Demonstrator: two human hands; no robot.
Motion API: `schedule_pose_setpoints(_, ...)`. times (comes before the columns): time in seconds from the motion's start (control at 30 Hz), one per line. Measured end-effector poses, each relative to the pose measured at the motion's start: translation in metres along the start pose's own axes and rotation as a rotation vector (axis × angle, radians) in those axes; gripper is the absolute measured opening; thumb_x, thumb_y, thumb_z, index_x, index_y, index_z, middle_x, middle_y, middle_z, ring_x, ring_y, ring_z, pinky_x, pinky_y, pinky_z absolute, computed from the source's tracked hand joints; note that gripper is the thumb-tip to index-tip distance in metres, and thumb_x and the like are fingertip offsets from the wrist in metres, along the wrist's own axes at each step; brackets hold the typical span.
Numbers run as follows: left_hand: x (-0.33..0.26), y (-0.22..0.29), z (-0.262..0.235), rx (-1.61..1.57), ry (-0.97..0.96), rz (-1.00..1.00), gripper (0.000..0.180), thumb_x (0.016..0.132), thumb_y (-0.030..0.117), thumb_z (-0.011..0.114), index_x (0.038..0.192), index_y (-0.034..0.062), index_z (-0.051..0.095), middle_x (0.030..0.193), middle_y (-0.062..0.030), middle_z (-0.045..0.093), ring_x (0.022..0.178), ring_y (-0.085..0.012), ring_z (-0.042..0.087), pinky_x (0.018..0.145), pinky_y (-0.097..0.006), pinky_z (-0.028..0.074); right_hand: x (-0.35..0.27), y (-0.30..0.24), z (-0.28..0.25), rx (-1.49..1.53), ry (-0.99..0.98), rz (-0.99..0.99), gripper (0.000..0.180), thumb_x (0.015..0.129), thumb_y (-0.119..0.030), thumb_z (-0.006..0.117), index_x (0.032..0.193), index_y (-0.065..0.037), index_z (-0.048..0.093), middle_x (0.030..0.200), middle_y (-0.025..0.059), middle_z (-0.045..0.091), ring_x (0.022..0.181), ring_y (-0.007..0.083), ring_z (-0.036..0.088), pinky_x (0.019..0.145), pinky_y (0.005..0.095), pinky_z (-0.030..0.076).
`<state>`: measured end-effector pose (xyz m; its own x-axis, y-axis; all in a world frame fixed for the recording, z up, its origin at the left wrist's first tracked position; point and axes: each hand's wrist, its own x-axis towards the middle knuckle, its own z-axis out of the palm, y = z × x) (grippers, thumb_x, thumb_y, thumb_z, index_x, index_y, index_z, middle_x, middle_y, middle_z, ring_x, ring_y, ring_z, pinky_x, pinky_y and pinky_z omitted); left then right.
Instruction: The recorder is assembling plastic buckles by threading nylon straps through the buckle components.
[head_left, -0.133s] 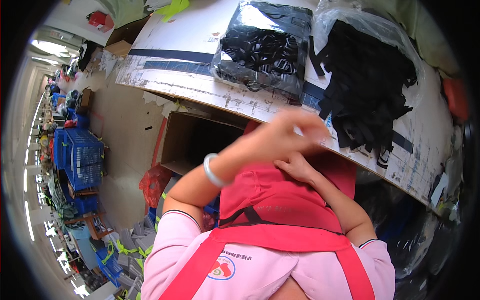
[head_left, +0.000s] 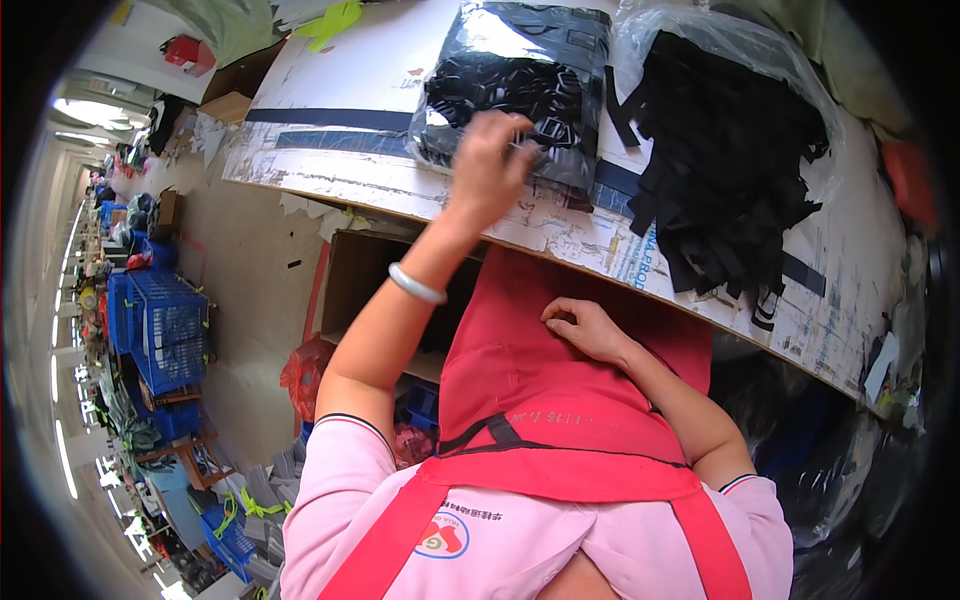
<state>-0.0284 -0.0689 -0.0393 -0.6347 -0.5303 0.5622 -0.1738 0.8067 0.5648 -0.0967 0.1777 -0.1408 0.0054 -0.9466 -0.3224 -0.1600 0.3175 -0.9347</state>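
Note:
My left hand [head_left: 490,165], with a pale bangle on its wrist, reaches over the near edge of a clear plastic bag [head_left: 465,165]. The bag holds a heap of black plastic buckles [head_left: 500,85]. The fingers are bent and apart, with nothing seen between them; whether they touch the buckles I cannot tell. My right hand [head_left: 590,330] rests low over the red apron [head_left: 520,370], in front of the table edge. Its fingers are curled in toward the thumb, and whatever they hold, if anything, is hidden. Right of the buckles lies a pile of black strap pieces [head_left: 725,150] on plastic film.
The worktable is covered with worn white cardboard [head_left: 340,165]. An open cardboard box [head_left: 345,285] stands under its edge, with a red plastic bag [head_left: 305,375] beside it. Blue crates [head_left: 165,325] stand on the floor at left. Dark plastic bags [head_left: 800,480] lie at lower right.
My left hand has moved away from above my right hand, up and left to the bag of buckles. My right hand stays nearly in place over the apron, now in fuller view.

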Motion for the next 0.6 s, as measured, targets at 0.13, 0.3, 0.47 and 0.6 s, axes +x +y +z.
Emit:
schedule_pose_setpoints(0.13, 0.032, -0.043, -0.007, 0.404, -0.112, -0.254, 0.067, 0.084, 0.045, 0.066, 0.134, 0.0061, 0.044, 0.117, -0.0234, 0.052, 0.105, -0.0389, 0.055, 0.092, -0.046, 0.044, 0.004, 0.006, 0.014, 0.084, 0.02, 0.014, 0.017, 0.087, -0.009, 0.058, 0.098, 0.002, 0.063, 0.087, 0.0078, 0.066, 0.082, 0.0122, 0.061, 0.074, 0.0273, 0.049)
schedule_pose_setpoints(0.3, 0.04, -0.045, 0.019, 0.335, -0.266, -0.294, 0.069, 0.081, 0.051, 0.068, 0.131, 0.0081, 0.049, 0.115, -0.021, 0.056, 0.104, -0.0402, 0.059, 0.087, -0.045, 0.048, 0.008, 0.006, 0.014, 0.073, 0.02, 0.04, 0.015, 0.087, -0.009, 0.058, 0.096, 0.002, 0.062, 0.085, 0.0064, 0.064, 0.079, 0.0111, 0.058, 0.072, 0.026, 0.048)
schedule_pose_setpoints(0.47, 0.054, -0.068, 0.009, 0.054, -0.122, -0.324, 0.045, 0.076, 0.03, 0.079, 0.107, -0.0002, 0.066, 0.089, -0.016, 0.069, 0.08, -0.0227, 0.066, 0.074, -0.032, 0.052, 0.008, -0.001, 0.014, 0.135, 0.009, 0.078, 0.015, 0.087, -0.008, 0.057, 0.097, 0.002, 0.062, 0.085, 0.0061, 0.064, 0.078, 0.0111, 0.058, 0.072, 0.026, 0.048)
schedule_pose_setpoints(0.6, 0.064, -0.069, -0.003, -0.255, -0.006, -0.506, 0.039, 0.076, 0.027, 0.081, 0.102, 0.0008, 0.068, 0.091, -0.0127, 0.069, 0.075, -0.0177, 0.065, 0.067, -0.028, 0.052, 0.006, 0.003, 0.013, 0.099, 0.024, 0.071, 0.015, 0.087, -0.008, 0.057, 0.097, 0.002, 0.062, 0.085, 0.0061, 0.064, 0.078, 0.0114, 0.058, 0.072, 0.0261, 0.048)
